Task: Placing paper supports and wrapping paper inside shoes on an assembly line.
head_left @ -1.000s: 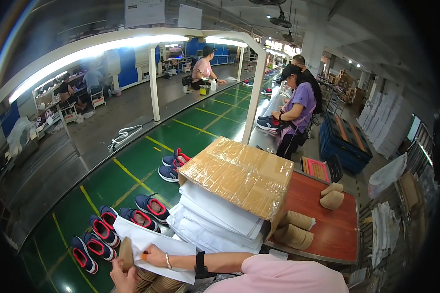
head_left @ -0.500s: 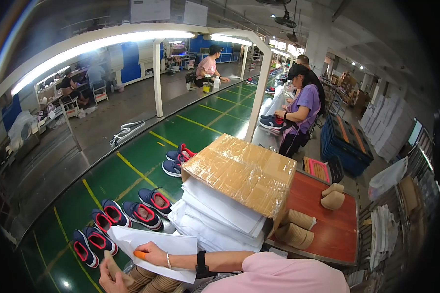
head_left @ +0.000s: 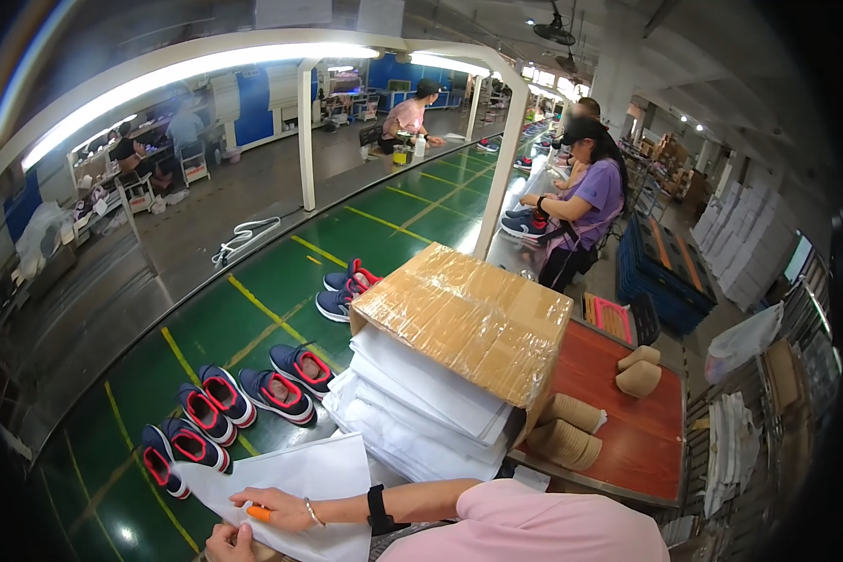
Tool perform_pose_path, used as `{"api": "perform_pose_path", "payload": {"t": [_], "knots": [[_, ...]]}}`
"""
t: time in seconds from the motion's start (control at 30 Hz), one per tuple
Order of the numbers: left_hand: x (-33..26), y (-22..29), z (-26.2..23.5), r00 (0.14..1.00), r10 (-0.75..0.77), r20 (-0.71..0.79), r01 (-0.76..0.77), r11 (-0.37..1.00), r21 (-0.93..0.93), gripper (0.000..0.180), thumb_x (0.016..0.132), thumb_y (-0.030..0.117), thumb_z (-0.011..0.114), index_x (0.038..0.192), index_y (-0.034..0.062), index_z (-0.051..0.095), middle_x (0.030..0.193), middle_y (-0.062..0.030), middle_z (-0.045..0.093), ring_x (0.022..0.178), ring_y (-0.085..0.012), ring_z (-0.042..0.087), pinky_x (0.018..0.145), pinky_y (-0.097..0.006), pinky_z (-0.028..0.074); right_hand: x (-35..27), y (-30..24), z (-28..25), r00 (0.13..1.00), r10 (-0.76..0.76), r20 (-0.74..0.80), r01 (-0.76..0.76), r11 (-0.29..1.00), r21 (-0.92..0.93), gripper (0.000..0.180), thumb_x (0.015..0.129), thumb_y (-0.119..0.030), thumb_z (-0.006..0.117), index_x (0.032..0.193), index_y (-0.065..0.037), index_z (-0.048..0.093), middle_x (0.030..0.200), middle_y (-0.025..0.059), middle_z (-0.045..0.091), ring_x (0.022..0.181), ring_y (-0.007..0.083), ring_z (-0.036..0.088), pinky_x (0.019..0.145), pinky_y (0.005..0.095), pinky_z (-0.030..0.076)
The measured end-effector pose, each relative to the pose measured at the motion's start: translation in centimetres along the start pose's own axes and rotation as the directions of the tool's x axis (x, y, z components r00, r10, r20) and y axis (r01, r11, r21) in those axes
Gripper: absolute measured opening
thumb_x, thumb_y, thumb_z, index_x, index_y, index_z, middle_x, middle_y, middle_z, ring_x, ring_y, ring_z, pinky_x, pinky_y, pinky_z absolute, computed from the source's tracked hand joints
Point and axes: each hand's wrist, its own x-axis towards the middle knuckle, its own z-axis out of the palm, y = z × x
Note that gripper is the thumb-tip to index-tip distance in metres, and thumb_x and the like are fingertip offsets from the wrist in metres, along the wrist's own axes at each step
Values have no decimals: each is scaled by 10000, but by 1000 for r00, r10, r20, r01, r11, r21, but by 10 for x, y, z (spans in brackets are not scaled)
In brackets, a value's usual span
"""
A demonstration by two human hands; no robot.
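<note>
My right hand (head_left: pixel 279 510) reaches over a sheet of white paper (head_left: pixel 332 468) and grips it, fingers bent onto its surface. Something small and orange (head_left: pixel 258 513) shows at the thumb; whether worn or held I cannot tell. At the lower edge, my left hand (head_left: pixel 227 543) is closed next to the sheet's near edge, and the paper hides what it holds. Beyond the sheet, navy sneakers (head_left: pixel 276 397) with red linings stand in a row on the green conveyor belt (head_left: pixel 253 328); wads show inside some of them.
A cardboard box (head_left: pixel 464 318) covers a stack of white paper (head_left: pixel 421 412) on my right. Beige moulded inserts (head_left: pixel 564 448) lie on a red-brown board (head_left: pixel 618 426). More sneakers (head_left: pixel 337 302) stand behind the box. A person in purple (head_left: pixel 595 192) handles shoes farther along the belt.
My right hand and the white sheet have moved left and nearer to me. My left hand has dropped lower; the beige insert it held is now hidden. The whole view has shifted slightly.
</note>
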Motion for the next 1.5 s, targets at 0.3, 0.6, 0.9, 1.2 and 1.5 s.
{"api": "perform_pose_path", "payload": {"t": [0.3, 0.6, 0.9, 1.2, 1.5], "knots": [[-5, 54, -4, 969, -244, -29, 245, 969, 20, 224, 799, 161, 665, 710, -33, 595, 607, -5, 534, 549, -78, 423, 487, -248, 366, -6, 0, -10, 972, 125, 200, -107, 989, -100, 230, 820, -131, 597, 1018, -20, 566, 761, 27, 557, 723, 99, 504, 668, 246, 426], [-37, 5, -19, 965, -230, -127, 214, 969, -123, 232, 771, 100, 684, 640, -15, 531, 585, -5, 494, 559, -94, 399, 508, -269, 364, -1, 26, -52, 934, 299, -194, -95, 733, 673, 172, 859, -156, 593, 977, -32, 587, 827, -33, 577, 703, 31, 511, 634, 186, 423], [-42, 157, 28, 790, 605, 97, -540, 613, 577, 124, 739, 70, 641, 704, 48, 524, 839, -125, 549, 634, -287, 537, 543, -386, 445, 15, -61, -147, 876, 193, -441, 196, 694, 693, 388, 787, -55, 626, 1154, -41, 502, 912, 24, 605, 739, 82, 585, 658, 229, 495], [-50, 118, 128, 191, 402, 895, -895, 446, -9, 87, 710, 102, 545, 744, 53, 609, 962, -153, 563, 669, -254, 547, 578, -315, 454, -16, -82, -202, 841, 157, -518, 181, 821, 542, 412, 773, -20, 632, 1162, -35, 496, 911, 43, 612, 758, 102, 594, 655, 231, 497], [-7, 152, 97, 962, 250, 113, -123, 761, -636, 703, 729, -72, 564, 1348, 8, 241, 1027, -135, 555, 845, -204, 584, 709, -290, 495, -38, -96, -209, 838, 183, -514, 204, 769, 606, 280, 775, -5, 606, 1029, -85, 521, 810, 3, 579, 676, 87, 576, 564, 220, 493]]}}
